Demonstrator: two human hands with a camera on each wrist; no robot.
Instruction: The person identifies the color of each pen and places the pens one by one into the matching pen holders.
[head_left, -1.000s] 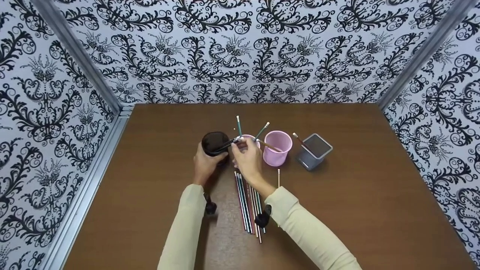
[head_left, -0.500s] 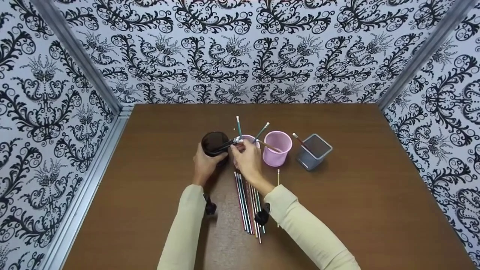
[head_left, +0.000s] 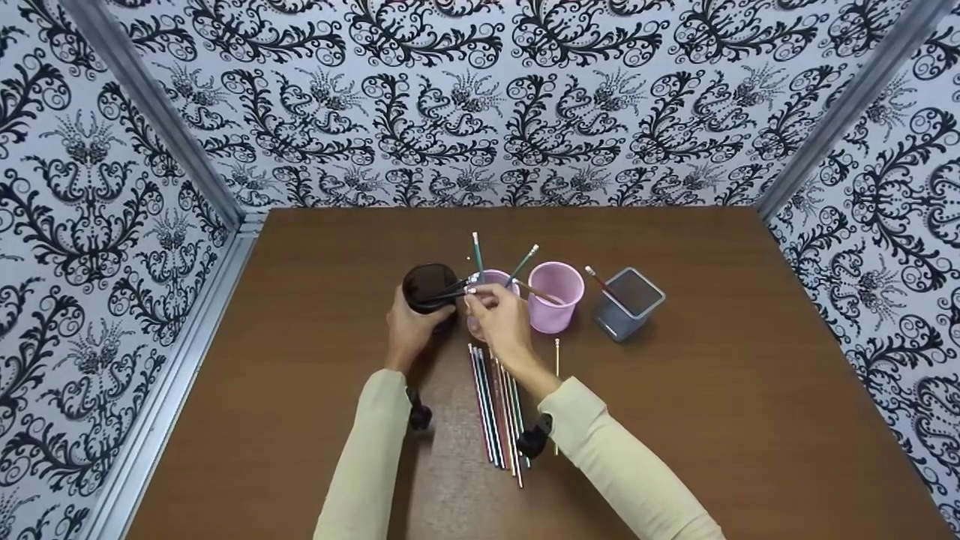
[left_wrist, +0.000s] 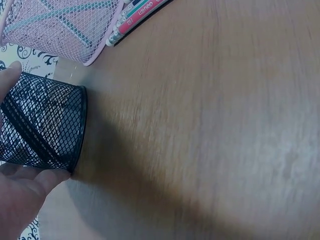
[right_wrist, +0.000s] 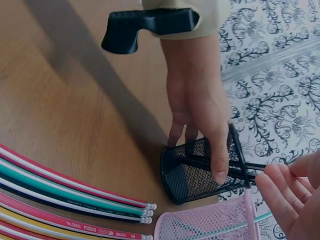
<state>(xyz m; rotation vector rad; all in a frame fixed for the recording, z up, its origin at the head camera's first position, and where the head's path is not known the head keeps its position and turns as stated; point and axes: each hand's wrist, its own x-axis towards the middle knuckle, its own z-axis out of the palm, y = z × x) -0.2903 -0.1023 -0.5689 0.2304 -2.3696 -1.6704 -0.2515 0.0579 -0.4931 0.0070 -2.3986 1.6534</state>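
Observation:
My left hand [head_left: 411,330] grips a black mesh pencil cup [right_wrist: 192,187] around its side, with the thumb near the rim. Several black pencils [head_left: 448,291] lean out of that cup toward the right. My right hand [head_left: 506,322] pinches the end of one black pencil just beyond the rim. Beside the black cup stands a pink mesh cup [head_left: 478,328], partly hidden by the right hand. Two green pencils [head_left: 478,251] stick up from it, fanned apart. In the left wrist view, dark pencils show through the wall of the black cup [left_wrist: 42,122].
A second pink cup [head_left: 551,315] holds a brown pencil [head_left: 538,292]. Right of it is a square grey mesh cup [head_left: 622,319] with a dark red pencil [head_left: 600,279]. Several loose pencils [head_left: 495,412] lie on the brown table [head_left: 712,420], and a yellow pencil [head_left: 556,360] lies apart.
My right hand has shifted slightly down and right, its fingertips lowering along the black pencil ends, and uncovers more of the near pink cup. The left hand and black cup have stayed put.

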